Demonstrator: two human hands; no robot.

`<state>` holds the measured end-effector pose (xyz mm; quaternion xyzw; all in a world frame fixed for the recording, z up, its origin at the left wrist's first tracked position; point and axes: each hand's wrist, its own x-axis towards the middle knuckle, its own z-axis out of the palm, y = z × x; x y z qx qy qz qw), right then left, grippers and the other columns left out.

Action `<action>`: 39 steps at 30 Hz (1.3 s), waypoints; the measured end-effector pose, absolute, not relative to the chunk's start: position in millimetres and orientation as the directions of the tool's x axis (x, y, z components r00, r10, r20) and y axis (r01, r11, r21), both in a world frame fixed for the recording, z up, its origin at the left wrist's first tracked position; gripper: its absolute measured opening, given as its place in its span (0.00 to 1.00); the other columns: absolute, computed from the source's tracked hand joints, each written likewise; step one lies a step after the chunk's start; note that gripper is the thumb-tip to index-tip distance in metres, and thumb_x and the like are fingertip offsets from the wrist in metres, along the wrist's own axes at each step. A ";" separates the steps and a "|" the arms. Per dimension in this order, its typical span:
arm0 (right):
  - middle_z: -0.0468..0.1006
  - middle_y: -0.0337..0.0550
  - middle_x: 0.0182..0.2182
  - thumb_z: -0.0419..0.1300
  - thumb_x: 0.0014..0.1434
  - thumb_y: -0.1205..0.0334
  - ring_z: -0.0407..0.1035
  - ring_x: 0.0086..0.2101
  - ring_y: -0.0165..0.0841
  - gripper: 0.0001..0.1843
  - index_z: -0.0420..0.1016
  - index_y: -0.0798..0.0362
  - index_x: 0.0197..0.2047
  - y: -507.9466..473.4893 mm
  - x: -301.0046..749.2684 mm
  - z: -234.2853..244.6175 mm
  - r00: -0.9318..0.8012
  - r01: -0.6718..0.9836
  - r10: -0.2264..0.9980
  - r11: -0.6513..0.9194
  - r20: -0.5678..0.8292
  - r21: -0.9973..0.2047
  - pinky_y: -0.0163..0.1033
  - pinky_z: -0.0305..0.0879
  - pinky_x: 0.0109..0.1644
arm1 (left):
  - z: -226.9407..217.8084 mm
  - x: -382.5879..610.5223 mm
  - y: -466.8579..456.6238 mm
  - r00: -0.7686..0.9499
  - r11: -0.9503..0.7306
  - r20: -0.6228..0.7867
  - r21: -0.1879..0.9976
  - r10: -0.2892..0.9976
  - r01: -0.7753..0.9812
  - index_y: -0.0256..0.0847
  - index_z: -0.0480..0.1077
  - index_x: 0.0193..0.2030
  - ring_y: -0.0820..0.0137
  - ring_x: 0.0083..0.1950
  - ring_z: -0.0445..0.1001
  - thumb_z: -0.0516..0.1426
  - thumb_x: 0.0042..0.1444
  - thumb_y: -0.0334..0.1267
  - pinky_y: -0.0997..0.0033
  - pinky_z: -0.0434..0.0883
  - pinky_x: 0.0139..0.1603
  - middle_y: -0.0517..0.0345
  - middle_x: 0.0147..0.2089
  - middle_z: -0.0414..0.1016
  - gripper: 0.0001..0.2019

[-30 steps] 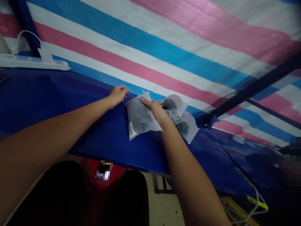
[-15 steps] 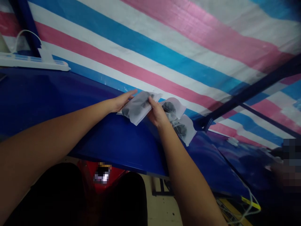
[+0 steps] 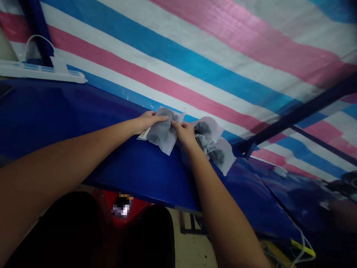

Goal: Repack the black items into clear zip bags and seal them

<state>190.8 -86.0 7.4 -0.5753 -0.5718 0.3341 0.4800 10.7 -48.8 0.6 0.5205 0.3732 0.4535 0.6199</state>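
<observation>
A frosted plastic bag (image 3: 163, 134) with something dark inside is held between my two hands over the blue table. My left hand (image 3: 149, 121) grips its left side, thumb laid on top of the bag. At its right edge, by the strip along the opening side, the fingers of my right hand (image 3: 184, 133) pinch the plastic. A white printed label or card (image 3: 144, 134) shows at the bag's lower left corner. Just right of my right hand lie several similar frosted bags (image 3: 220, 154) with dark contents, partly covered by that hand. What the dark contents are, I cannot make out.
A white power strip (image 3: 41, 72) with a cable lies at the table's far left. Striped plastic sheeting (image 3: 178, 56) rises behind the blue table (image 3: 134, 167). A red stool (image 3: 136, 208) stands below the front edge. At far right, a blurred hand (image 3: 344, 212) is near dark items.
The bag has turned so its right edge faces my right hand. My left fingers have closed on it, thumb now on top. My right hand has shifted to its edge.
</observation>
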 end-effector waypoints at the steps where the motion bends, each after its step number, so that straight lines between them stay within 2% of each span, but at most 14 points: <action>1: 0.77 0.43 0.28 0.63 0.55 0.47 0.69 0.26 0.32 0.18 0.78 0.56 0.37 -84.5 191.8 6.8 0.141 0.413 0.966 0.140 0.215 -0.900 0.36 0.64 0.29 | 0.8 11.1 -49.5 0.299 0.033 0.020 0.985 0.954 -0.168 0.39 0.75 0.45 0.56 0.45 0.80 0.71 0.45 0.46 0.61 0.77 0.42 0.43 0.47 0.80 0.22; 4: 0.77 0.42 0.27 0.61 0.56 0.46 0.69 0.27 0.33 0.19 0.78 0.56 0.36 -80.5 193.7 4.6 0.148 0.548 0.941 0.178 0.304 -0.817 0.35 0.63 0.31 | 1.0 11.9 -49.6 0.268 -0.007 0.048 0.988 0.962 -0.153 0.39 0.74 0.46 0.56 0.46 0.80 0.70 0.47 0.46 0.60 0.76 0.42 0.43 0.47 0.79 0.22; 8: 0.76 0.41 0.28 0.57 0.59 0.48 0.69 0.29 0.32 0.17 0.76 0.55 0.35 -80.2 193.1 5.8 0.155 0.565 0.915 0.227 0.373 -0.793 0.35 0.64 0.34 | 0.1 11.3 -43.2 0.158 -0.099 0.107 0.993 0.982 -0.060 0.41 0.72 0.49 0.58 0.49 0.78 0.68 0.49 0.47 0.63 0.75 0.44 0.46 0.48 0.78 0.22; 13: 0.72 0.41 0.27 0.50 0.66 0.50 0.68 0.32 0.34 0.19 0.71 0.52 0.30 -97.3 191.2 25.3 0.299 0.707 0.739 0.254 0.604 -0.660 0.36 0.64 0.39 | 1.2 8.2 -31.8 -0.056 -0.197 0.197 0.980 0.979 0.008 0.41 0.71 0.43 0.62 0.50 0.74 0.62 0.54 0.42 0.68 0.73 0.44 0.49 0.49 0.76 0.11; 16: 0.77 0.46 0.37 0.47 0.69 0.52 0.71 0.40 0.36 0.18 0.75 0.52 0.41 -110.6 187.7 37.1 0.304 0.738 0.625 0.323 0.719 -0.592 0.40 0.65 0.48 | 3.6 6.7 -29.4 -0.089 -0.212 0.209 0.977 0.974 -0.023 0.40 0.70 0.38 0.66 0.41 0.73 0.59 0.57 0.39 0.70 0.70 0.35 0.50 0.42 0.76 0.06; 19: 0.77 0.49 0.50 0.49 0.68 0.58 0.69 0.53 0.39 0.17 0.76 0.50 0.51 -112.7 182.9 34.4 0.122 0.728 0.615 0.478 0.779 -0.491 0.45 0.61 0.60 | 5.9 1.3 -25.8 -0.016 -0.137 0.136 0.980 0.991 -0.146 0.40 0.71 0.36 0.70 0.32 0.69 0.55 0.58 0.39 0.71 0.63 0.26 0.50 0.40 0.76 0.06; 21: 0.78 0.48 0.52 0.53 0.65 0.64 0.68 0.56 0.40 0.15 0.80 0.49 0.48 -106.2 180.8 24.2 -0.088 0.714 0.677 0.554 0.731 -0.427 0.48 0.57 0.66 | 6.7 -6.8 -19.6 -0.032 -0.085 0.080 0.973 0.996 -0.215 0.40 0.71 0.36 0.72 0.29 0.68 0.54 0.57 0.38 0.71 0.62 0.25 0.50 0.40 0.77 0.07; 23: 0.80 0.46 0.49 0.55 0.60 0.70 0.70 0.55 0.40 0.15 0.83 0.48 0.42 -97.0 180.1 12.1 -0.268 0.715 0.744 0.580 0.613 -0.391 0.51 0.55 0.68 | 6.5 -17.1 -10.9 -0.155 -0.083 0.050 0.973 0.987 -0.214 0.41 0.70 0.34 0.71 0.30 0.68 0.53 0.56 0.37 0.70 0.62 0.26 0.52 0.40 0.77 0.05; 27: 0.82 0.44 0.47 0.54 0.57 0.75 0.72 0.53 0.38 0.18 0.84 0.49 0.39 -86.5 182.5 -0.7 -0.319 0.751 0.793 0.546 0.519 -0.372 0.50 0.59 0.67 | 3.6 -29.1 -0.3 -0.334 -0.132 0.102 0.989 0.937 -0.067 0.42 0.69 0.31 0.69 0.31 0.68 0.53 0.55 0.36 0.70 0.63 0.28 0.53 0.37 0.77 0.05; 29: 0.82 0.45 0.48 0.54 0.55 0.77 0.71 0.55 0.38 0.20 0.84 0.51 0.40 -87.0 184.4 -0.1 -0.316 0.756 0.800 0.538 0.510 -0.373 0.50 0.59 0.67 | 1.1 -26.5 -2.3 -0.278 -0.233 0.241 0.971 0.930 0.062 0.41 0.70 0.30 0.70 0.32 0.68 0.53 0.55 0.36 0.70 0.64 0.31 0.54 0.34 0.76 0.06; 31: 0.80 0.46 0.51 0.53 0.51 0.80 0.68 0.59 0.39 0.23 0.84 0.53 0.42 -88.9 185.9 2.0 -0.328 0.757 0.817 0.528 0.474 -0.385 0.50 0.57 0.69 | -2.0 -20.7 -7.2 -0.135 -0.371 0.404 0.903 0.905 0.215 0.41 0.71 0.30 0.70 0.32 0.68 0.55 0.55 0.37 0.71 0.64 0.33 0.56 0.32 0.74 0.05; 33: 0.78 0.46 0.55 0.52 0.49 0.81 0.61 0.64 0.41 0.26 0.84 0.55 0.43 -90.0 186.9 3.1 -0.344 0.765 0.845 0.505 0.409 -0.400 0.51 0.54 0.70 | -5.4 -16.0 -11.8 0.034 -0.475 0.494 0.811 0.869 0.341 0.40 0.72 0.31 0.70 0.32 0.67 0.57 0.54 0.39 0.71 0.63 0.33 0.57 0.29 0.72 0.06; 36: 0.73 0.44 0.60 0.51 0.49 0.81 0.52 0.68 0.44 0.25 0.84 0.54 0.42 -89.5 187.1 1.6 -0.378 0.779 0.868 0.486 0.322 -0.396 0.54 0.50 0.72 | -8.6 -15.4 -15.2 0.147 -0.504 0.494 0.743 0.857 0.441 0.39 0.71 0.29 0.71 0.29 0.64 0.57 0.55 0.42 0.71 0.59 0.30 0.59 0.26 0.70 0.09; 39: 0.74 0.45 0.59 0.52 0.51 0.79 0.56 0.67 0.43 0.23 0.83 0.55 0.43 -89.3 186.0 -0.8 -0.383 0.772 0.862 0.496 0.333 -0.398 0.51 0.53 0.70 | -7.4 -19.7 -17.5 0.131 -0.472 0.475 0.724 0.870 0.504 0.39 0.69 0.26 0.71 0.28 0.63 0.58 0.55 0.44 0.70 0.57 0.29 0.60 0.24 0.68 0.12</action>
